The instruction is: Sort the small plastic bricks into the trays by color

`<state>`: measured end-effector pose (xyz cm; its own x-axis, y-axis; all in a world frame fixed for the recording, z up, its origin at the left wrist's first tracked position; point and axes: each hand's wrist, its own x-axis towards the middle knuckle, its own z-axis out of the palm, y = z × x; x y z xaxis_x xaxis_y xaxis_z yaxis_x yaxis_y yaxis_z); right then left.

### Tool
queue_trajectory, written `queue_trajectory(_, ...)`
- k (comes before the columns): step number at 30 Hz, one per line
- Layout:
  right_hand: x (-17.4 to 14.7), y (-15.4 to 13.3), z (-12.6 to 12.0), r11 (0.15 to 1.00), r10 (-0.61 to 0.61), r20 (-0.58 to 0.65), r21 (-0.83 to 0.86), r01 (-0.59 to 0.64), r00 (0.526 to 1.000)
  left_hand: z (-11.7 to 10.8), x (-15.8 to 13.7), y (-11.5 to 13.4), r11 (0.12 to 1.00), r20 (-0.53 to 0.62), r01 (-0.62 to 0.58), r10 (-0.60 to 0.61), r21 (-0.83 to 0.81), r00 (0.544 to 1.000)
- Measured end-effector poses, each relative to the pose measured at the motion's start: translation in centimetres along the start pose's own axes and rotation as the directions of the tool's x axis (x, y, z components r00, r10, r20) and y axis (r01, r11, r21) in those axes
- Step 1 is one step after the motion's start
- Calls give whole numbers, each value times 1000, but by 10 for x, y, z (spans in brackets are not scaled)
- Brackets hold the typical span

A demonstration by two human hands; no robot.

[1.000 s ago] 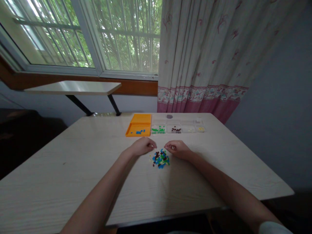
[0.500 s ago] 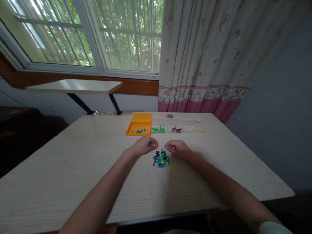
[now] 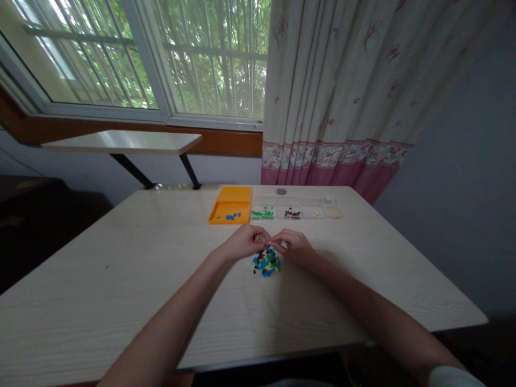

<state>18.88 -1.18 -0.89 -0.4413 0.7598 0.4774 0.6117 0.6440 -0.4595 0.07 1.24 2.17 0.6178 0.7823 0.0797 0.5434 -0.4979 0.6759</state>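
Above the far edge of a loose pile of small building bricks (image 3: 266,263) in blue, brown, green and pale yellow, my two hands meet at the fingertips. My left hand (image 3: 248,241) is closed in a pinch, with a tiny pale brick (image 3: 270,243) at its fingertips. From the other side my right hand (image 3: 296,247) pinches at the same spot; its fingers seem to touch that brick too. Whatever else the curled fingers may hold is hidden.
Behind the hands stand an open orange box (image 3: 213,219) with blue bricks and clear boxes holding green bricks (image 3: 263,213), brown bricks (image 3: 292,214) and yellowish bricks (image 3: 334,213). A grey round object (image 3: 281,192) lies near the table's (image 3: 141,285) back edge.
My left hand has moved right until its fingertips meet those of my right hand, which has shifted slightly left. The pile looks the same.
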Motion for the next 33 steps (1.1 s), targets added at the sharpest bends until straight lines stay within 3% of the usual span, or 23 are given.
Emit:
queue_trajectory(6,1,0,-1,1000,-13,-37,-20,12,999,-4,-1,0,1000,0,9,-9,-1,1000)
queue_trajectory(9,2,4,-12,999,-40,-146,-41,34,989,-15,-4,-6,999,88,34,-34,6,996)
queue_trajectory(12,4,9,-28,997,-35,-348,-77,8,937,-27,-7,-15,999,251,44,-43,1,967)
queue_trajectory(16,5,14,-45,995,-12,-521,-91,-42,854,-34,-12,-23,996,359,85,-90,31,929)
queue_trajectory(24,5,16,-46,989,-76,-518,-149,-2,852,-30,-15,-24,992,502,88,-120,87,857)
queue_trajectory(33,6,16,-47,963,-215,-514,-251,95,830,-26,-14,-14,984,464,78,-146,163,874)
